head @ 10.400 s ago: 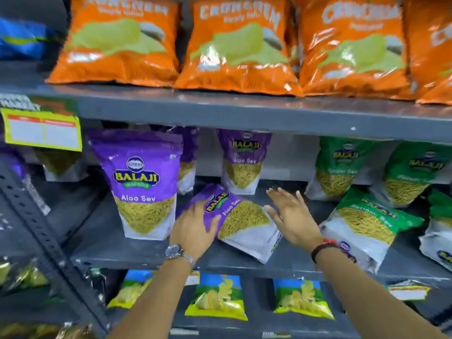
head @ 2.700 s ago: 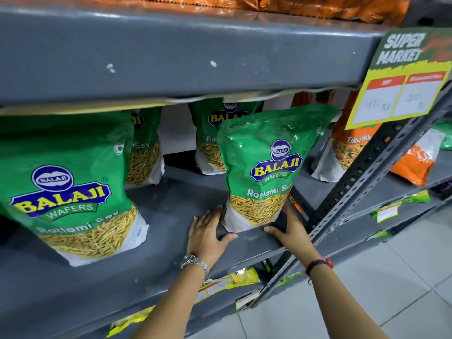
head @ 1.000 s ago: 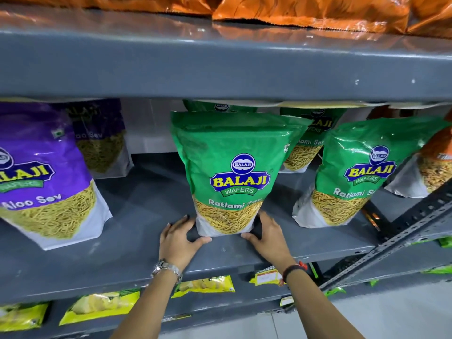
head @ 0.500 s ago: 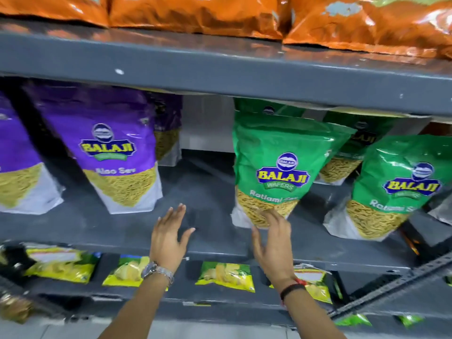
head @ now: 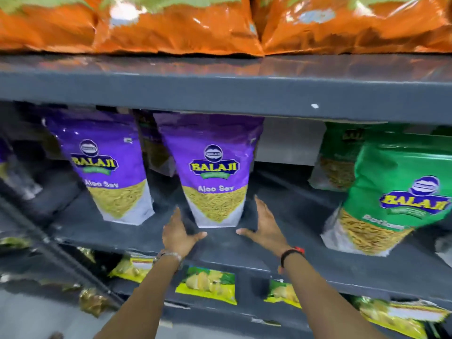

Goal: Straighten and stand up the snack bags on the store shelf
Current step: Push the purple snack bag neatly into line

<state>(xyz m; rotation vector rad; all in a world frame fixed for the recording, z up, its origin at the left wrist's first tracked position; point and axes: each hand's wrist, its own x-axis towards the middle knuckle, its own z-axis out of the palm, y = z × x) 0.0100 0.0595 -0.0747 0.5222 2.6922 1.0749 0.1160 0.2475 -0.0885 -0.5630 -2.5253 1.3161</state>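
Left hand: the left hand (head: pixel 178 232) is spread flat, fingers straight and pointing up, thumb stretched toward the bag's base; it grasps nothing. Whether it touches the bag cannot be told.
Right hand: the right hand (head: pixel 265 226) mirrors it on the other side, palm turned inward, fingers up, thumb reaching left; also empty.
Between the hands: a purple snack bag (head: pixel 212 167), marked Aloo Sev, stands upright with its white bottom edge just above the two thumbs.
Under the hands: the grey middle shelf (head: pixel 137 234) carries the bag; both palms lie low over its front part.
Wrists: a metal watch (head: pixel 168 256) on the left wrist, a dark band (head: pixel 291 253) with a red bit on the right.
Left of the grip: a second purple bag (head: pixel 107 167) stands upright, leaning slightly, near the held-between one; more purple bags sit behind them, blurred.
Right of the grip: a green bag (head: pixel 393 192) stands near the shelf front, well apart from the right hand, tilted a little; another green one behind it.
Above the grip: the upper shelf (head: pixel 220 94) holds a row of orange bags (head: pixel 171 28).
Below the grip: yellow-green packets (head: pixel 208 285) lie flat on the lower shelf.
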